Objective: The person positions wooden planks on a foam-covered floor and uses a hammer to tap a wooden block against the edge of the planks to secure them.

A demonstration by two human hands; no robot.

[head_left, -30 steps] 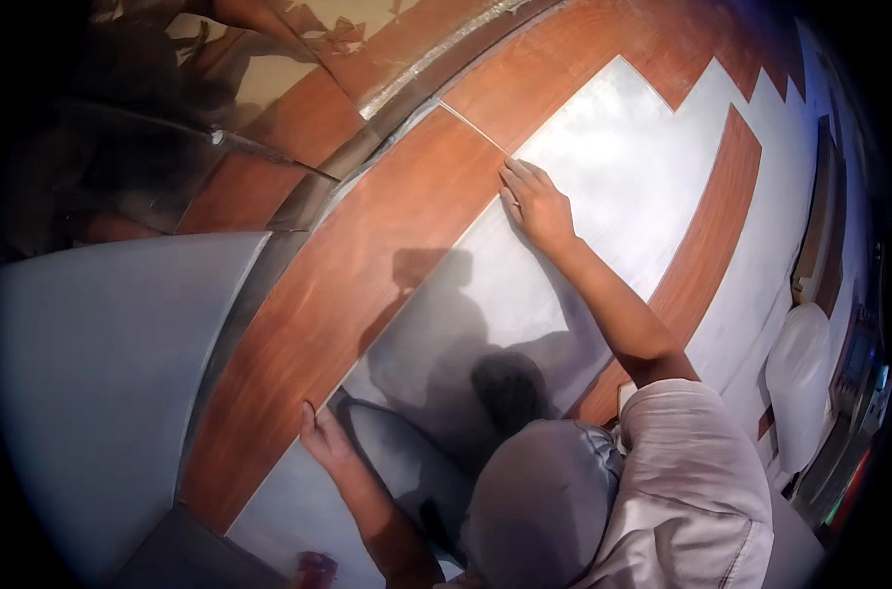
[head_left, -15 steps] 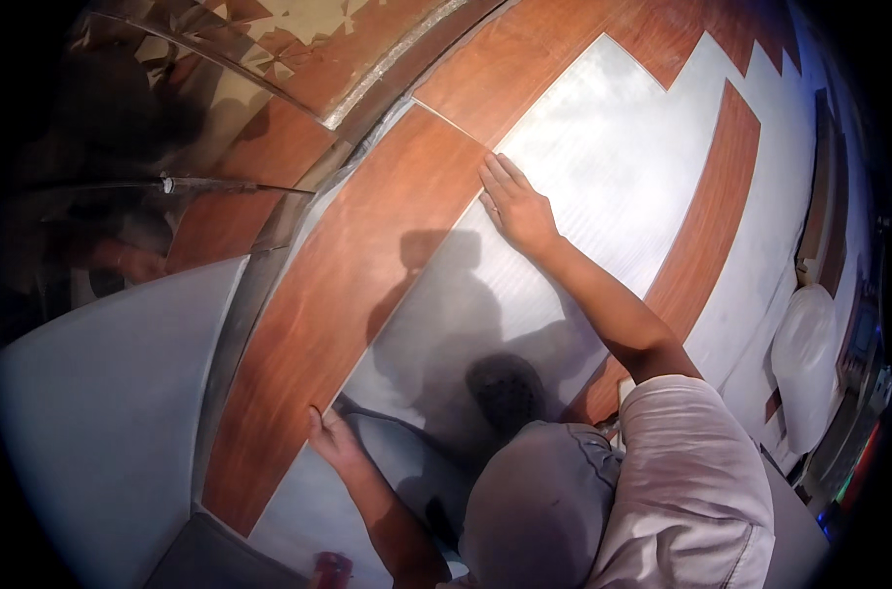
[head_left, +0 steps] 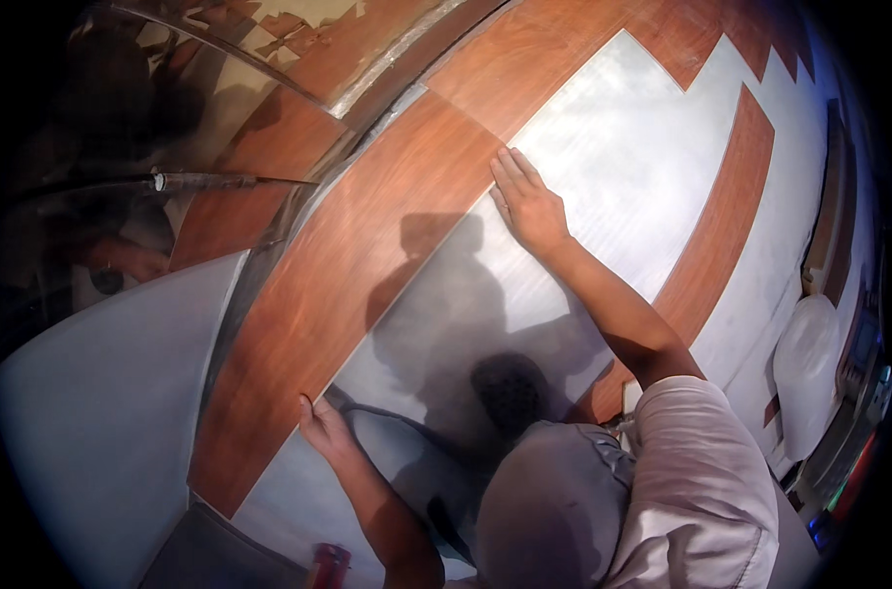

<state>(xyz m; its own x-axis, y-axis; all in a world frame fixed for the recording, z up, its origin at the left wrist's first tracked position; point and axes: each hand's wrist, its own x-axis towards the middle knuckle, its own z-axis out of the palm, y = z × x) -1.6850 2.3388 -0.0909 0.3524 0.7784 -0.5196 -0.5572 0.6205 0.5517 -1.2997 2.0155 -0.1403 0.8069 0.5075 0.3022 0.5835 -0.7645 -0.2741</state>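
Observation:
A long reddish-brown floor plank (head_left: 313,290) lies aslant over the pale floor underlay (head_left: 613,128), along the wall side. Its far end meets another laid plank (head_left: 529,54) at a thin seam. Close to that seam my right hand (head_left: 532,208) lies with straight fingers, its tips on the plank's right edge. Nearer to me my left hand (head_left: 326,429) holds the same edge, fingers and thumb closed on it. My bent knee (head_left: 554,506) and a dark shoe (head_left: 508,388) are between my arms.
Left of the plank stand a grey panel (head_left: 112,393) and a dark reflective surface (head_left: 92,187). A separate brown plank strip (head_left: 726,201) crosses the underlay. At right are stacked boards (head_left: 827,216) and a whitish plastic bundle (head_left: 804,358). A red cylinder (head_left: 330,567) stands at the bottom.
The pale line at the plank's far seam has narrowed to a faint one. My left hand has shifted slightly left and up along with the plank's edge; the right hand stays near the seam.

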